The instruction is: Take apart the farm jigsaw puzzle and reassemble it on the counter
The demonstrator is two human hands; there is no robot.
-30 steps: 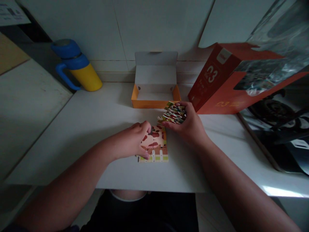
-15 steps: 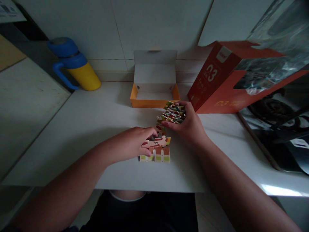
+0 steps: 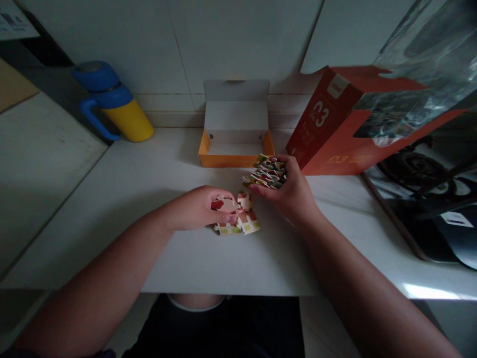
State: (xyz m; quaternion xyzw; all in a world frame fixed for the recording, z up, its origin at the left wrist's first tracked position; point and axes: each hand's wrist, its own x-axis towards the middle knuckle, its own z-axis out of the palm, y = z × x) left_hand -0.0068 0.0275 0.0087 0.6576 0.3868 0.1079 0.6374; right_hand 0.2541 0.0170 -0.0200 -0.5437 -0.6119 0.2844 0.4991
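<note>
My right hand (image 3: 292, 186) is closed around a thick stack of jigsaw puzzle pieces (image 3: 266, 172), held just above the counter. To its left, my left hand (image 3: 208, 206) grips puzzle pieces (image 3: 224, 203) with red and cream print between thumb and fingers. Under and beside that hand, puzzle pieces with a pale fence pattern (image 3: 249, 223) lie on the white counter (image 3: 208, 263). A reddish piece (image 3: 245, 200) sits between the two hands. Part of the pieces in each hand is hidden by the fingers.
An open orange box (image 3: 234, 160) with a raised lid stands behind the hands, by the wall. A blue and yellow jug (image 3: 122, 109) is at the back left. On the right stand a large red box (image 3: 335, 134) and a black appliance (image 3: 428, 209).
My left hand has moved slightly up and left with the pieces it holds. The fence-patterned pieces have shifted and now lie at an angle to each other. The right hand keeps its stack.
</note>
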